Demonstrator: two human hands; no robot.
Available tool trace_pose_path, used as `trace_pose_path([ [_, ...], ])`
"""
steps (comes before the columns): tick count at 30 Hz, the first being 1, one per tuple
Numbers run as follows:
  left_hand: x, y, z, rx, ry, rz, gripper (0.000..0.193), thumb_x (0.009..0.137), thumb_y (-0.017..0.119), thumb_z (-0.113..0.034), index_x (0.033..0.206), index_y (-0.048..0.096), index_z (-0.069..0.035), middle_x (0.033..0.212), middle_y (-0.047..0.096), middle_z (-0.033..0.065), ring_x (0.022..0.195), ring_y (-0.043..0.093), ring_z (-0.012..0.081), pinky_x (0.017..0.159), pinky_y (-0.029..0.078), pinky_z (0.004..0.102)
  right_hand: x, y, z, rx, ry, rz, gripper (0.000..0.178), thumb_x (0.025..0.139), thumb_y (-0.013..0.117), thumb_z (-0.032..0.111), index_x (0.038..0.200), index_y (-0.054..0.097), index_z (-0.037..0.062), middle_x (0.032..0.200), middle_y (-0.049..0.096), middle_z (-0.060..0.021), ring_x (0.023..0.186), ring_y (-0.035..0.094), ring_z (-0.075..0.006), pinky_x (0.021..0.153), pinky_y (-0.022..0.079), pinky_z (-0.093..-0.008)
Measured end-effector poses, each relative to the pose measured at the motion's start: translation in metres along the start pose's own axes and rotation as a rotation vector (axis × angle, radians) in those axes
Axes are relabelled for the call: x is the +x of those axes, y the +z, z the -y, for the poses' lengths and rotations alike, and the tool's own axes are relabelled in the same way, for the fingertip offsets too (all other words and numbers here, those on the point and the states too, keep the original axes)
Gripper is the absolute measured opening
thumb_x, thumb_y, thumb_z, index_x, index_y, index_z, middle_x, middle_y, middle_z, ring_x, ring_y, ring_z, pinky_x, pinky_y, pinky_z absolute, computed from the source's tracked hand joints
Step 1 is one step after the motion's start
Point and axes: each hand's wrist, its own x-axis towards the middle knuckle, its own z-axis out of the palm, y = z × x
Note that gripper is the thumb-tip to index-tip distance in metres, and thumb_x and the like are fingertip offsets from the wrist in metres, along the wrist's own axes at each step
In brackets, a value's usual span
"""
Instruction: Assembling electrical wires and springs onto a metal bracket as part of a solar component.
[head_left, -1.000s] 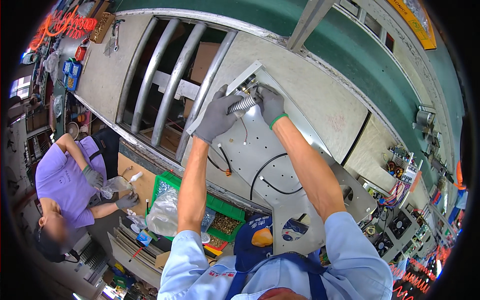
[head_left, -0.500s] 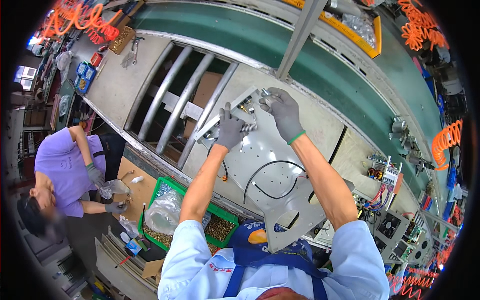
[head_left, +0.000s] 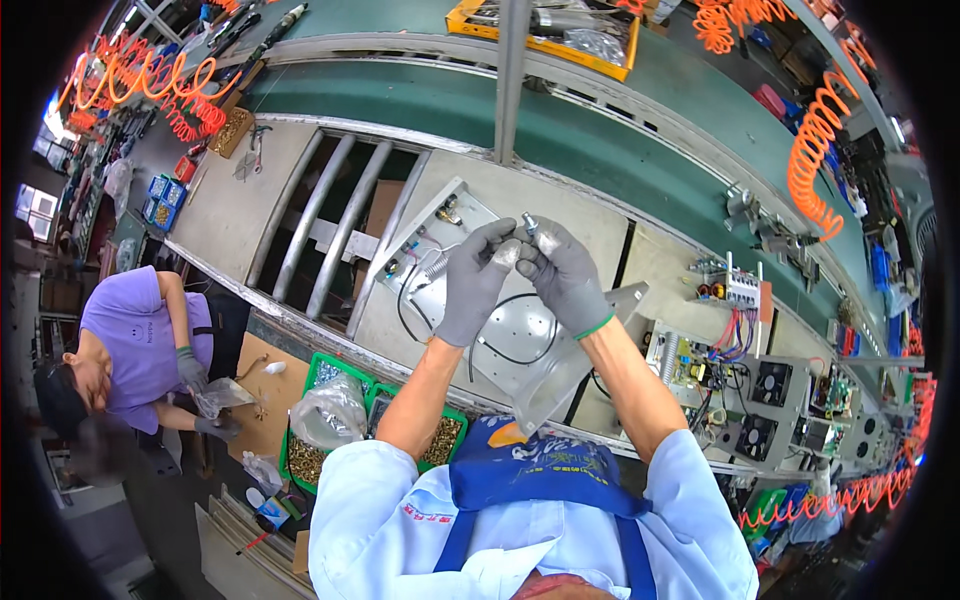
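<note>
Both my hands wear grey gloves and meet above a bent sheet-metal panel (head_left: pixel 515 350). My right hand (head_left: pixel 572 280) pinches a small silvery metal fitting (head_left: pixel 530 222), its end standing up past the fingertips. Beside it, my left hand (head_left: pixel 472 290) has its fingers curled and thumb pressed in; whatever lies between them is hidden. Under and left of the hands, the panel's raised edge carries small brass fittings (head_left: pixel 449 214), a ribbed metal hose (head_left: pixel 436 267) and wires. A black cable (head_left: pixel 550 345) curves across the panel.
Metal rollers (head_left: pixel 345 232) lie left of the panel. Green bins of small parts (head_left: pixel 442 440) stand at the near edge. Wired assemblies with fans (head_left: pixel 772 382) sit at right. A grey post (head_left: pixel 508 90) rises behind. A person in purple (head_left: pixel 125 325) works at left.
My left hand has come off the ribbed hose and moved right to meet my right hand. The fitting stays in my right hand. The view has shifted, and the panel appears lower and tilted.
</note>
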Motion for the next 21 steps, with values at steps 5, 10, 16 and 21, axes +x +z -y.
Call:
trace_pose_path([
  [5, -0.029, 0.022, 0.001, -0.070, -0.063, -0.029, 0.032, 0.095, 0.066, -0.009, 0.123, 0.064, 0.005, 0.106, 0.069, 0.0080, 0.094, 0.064, 0.0117, 0.085, 0.053, 0.0268, -0.043, 0.008, -0.008, -0.107, -0.093, -0.118, 0.028, 0.100, 0.058, 0.012, 0.124, 0.057, -0.0019, 0.104, 0.066, -0.0074, 0.086, 0.065, -0.0134, 0.077, 0.057, -0.0272],
  [10, -0.049, 0.032, 0.000, -0.118, -0.083, -0.026, 0.027, 0.093, 0.063, -0.011, 0.116, 0.067, 0.004, 0.104, 0.069, 0.0080, 0.094, 0.064, 0.0125, 0.084, 0.052, 0.0275, -0.064, 0.004, -0.014, -0.153, -0.123, -0.103, 0.029, 0.099, 0.058, 0.012, 0.124, 0.058, -0.0030, 0.104, 0.066, -0.0069, 0.088, 0.063, -0.0129, 0.078, 0.056, -0.0278],
  [16, -0.058, 0.030, -0.004, -0.116, -0.082, -0.047, 0.023, 0.094, 0.064, -0.011, 0.112, 0.067, 0.002, 0.099, 0.069, 0.0053, 0.089, 0.063, 0.0096, 0.077, 0.052, 0.0244, -0.074, 0.013, -0.016, -0.087, -0.079, -0.089, 0.030, 0.100, 0.059, 0.013, 0.125, 0.059, -0.0030, 0.106, 0.066, -0.0075, 0.088, 0.064, -0.0131, 0.078, 0.056, -0.0274],
  [21, -0.063, 0.029, -0.006, -0.122, -0.065, -0.059, 0.023, 0.095, 0.062, -0.010, 0.113, 0.067, 0.003, 0.099, 0.069, 0.0060, 0.088, 0.063, 0.0100, 0.077, 0.053, 0.0246, -0.078, 0.019, -0.018, -0.140, -0.111, -0.125, 0.029, 0.099, 0.059, 0.013, 0.123, 0.060, -0.0038, 0.106, 0.066, -0.0078, 0.088, 0.064, -0.0129, 0.079, 0.056, -0.0269],
])
